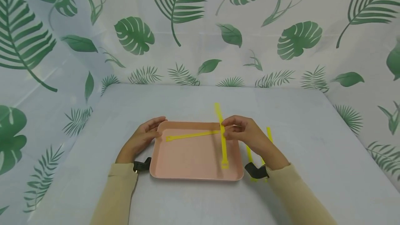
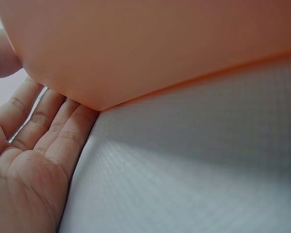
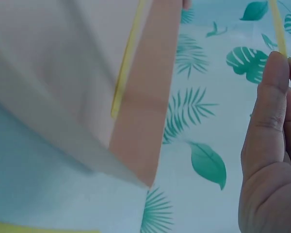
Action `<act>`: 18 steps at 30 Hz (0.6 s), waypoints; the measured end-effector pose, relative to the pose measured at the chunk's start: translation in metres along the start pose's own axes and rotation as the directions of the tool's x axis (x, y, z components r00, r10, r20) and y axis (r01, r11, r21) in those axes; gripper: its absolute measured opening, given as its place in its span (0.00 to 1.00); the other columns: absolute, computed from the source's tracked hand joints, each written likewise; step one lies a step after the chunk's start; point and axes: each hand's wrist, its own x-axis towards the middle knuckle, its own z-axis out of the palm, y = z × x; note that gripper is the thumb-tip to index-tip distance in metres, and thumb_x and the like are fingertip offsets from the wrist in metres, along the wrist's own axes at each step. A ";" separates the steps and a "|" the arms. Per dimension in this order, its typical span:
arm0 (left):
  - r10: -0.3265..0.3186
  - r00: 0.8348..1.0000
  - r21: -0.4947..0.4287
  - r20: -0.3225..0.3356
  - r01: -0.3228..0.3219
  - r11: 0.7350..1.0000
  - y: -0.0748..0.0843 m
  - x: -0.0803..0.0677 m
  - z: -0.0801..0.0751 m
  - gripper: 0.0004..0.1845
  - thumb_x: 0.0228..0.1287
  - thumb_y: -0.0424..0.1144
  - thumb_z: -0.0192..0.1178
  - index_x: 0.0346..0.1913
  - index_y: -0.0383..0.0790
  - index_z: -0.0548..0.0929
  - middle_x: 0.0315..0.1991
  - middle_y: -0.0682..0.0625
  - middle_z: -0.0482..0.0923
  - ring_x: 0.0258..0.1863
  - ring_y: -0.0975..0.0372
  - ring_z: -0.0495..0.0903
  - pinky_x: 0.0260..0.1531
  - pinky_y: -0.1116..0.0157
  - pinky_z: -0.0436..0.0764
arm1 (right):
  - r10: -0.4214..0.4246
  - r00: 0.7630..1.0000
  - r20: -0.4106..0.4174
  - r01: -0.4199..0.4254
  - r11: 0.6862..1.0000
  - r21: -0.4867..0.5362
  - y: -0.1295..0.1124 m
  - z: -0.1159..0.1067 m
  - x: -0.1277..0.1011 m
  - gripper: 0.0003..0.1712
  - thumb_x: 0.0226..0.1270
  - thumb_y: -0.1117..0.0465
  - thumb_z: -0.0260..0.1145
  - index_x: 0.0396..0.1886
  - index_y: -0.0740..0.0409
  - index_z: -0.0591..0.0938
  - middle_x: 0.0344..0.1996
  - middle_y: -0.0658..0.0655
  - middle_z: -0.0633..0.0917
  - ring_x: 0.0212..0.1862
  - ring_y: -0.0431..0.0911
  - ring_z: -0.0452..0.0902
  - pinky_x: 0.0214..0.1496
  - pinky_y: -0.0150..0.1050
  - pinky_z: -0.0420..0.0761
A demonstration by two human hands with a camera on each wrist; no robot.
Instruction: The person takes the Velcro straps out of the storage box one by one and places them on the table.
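A pink tray (image 1: 187, 159) lies on the table in front of me. Inside it, one yellow strap (image 1: 190, 135) lies crosswise. My right hand (image 1: 232, 131) pinches a second yellow strap (image 1: 223, 148) at its middle; this strap runs lengthwise over the tray's right side and its far end sticks out past the rim. My left hand (image 1: 145, 134) rests at the tray's far left corner. In the left wrist view its fingers (image 2: 53, 126) lie straight against the tray's edge (image 2: 160, 43). The right wrist view shows the right hand's thumb (image 3: 271, 107) against the held strap (image 3: 277, 24).
Two more yellow straps (image 1: 269, 134) lie on the grey table (image 1: 312, 141) right of the tray, partly hidden by my right forearm. A leaf-printed white cloth (image 1: 200, 27) hangs behind and at both sides.
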 end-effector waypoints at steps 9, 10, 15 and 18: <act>0.004 1.000 0.017 0.004 -0.004 1.000 0.001 0.002 0.005 0.40 0.67 0.20 0.58 0.81 0.20 0.58 0.80 0.28 0.61 0.64 0.68 0.78 0.64 0.72 0.79 | -0.020 0.999 -0.037 0.019 1.000 -0.022 0.005 -0.025 -0.016 0.19 0.71 0.74 0.69 0.58 0.78 0.78 0.48 0.48 0.86 0.43 0.42 0.87 0.53 0.37 0.89; 0.003 1.000 0.017 0.003 -0.003 1.000 0.001 0.002 0.005 0.40 0.67 0.19 0.58 0.81 0.20 0.58 0.80 0.29 0.61 0.64 0.69 0.78 0.64 0.72 0.79 | -0.022 0.999 -0.036 0.022 1.000 -0.020 0.006 -0.027 -0.018 0.20 0.71 0.74 0.68 0.59 0.79 0.78 0.48 0.48 0.86 0.43 0.42 0.87 0.53 0.37 0.89; 0.000 1.000 0.014 -0.006 0.000 1.000 0.000 0.000 0.003 0.39 0.69 0.19 0.57 0.81 0.20 0.58 0.76 0.38 0.69 0.63 0.70 0.78 0.63 0.72 0.79 | -0.027 0.999 -0.042 0.027 1.000 -0.005 0.010 -0.039 -0.026 0.19 0.72 0.75 0.67 0.59 0.79 0.77 0.47 0.47 0.87 0.42 0.42 0.86 0.52 0.36 0.89; -0.006 1.000 0.020 -0.012 0.006 1.000 0.001 -0.003 0.003 0.39 0.69 0.20 0.58 0.82 0.21 0.58 0.75 0.39 0.70 0.62 0.71 0.78 0.63 0.73 0.79 | -0.032 0.998 -0.048 0.031 0.999 -0.011 0.011 -0.046 -0.031 0.18 0.72 0.75 0.66 0.58 0.78 0.78 0.48 0.47 0.87 0.43 0.42 0.86 0.52 0.36 0.89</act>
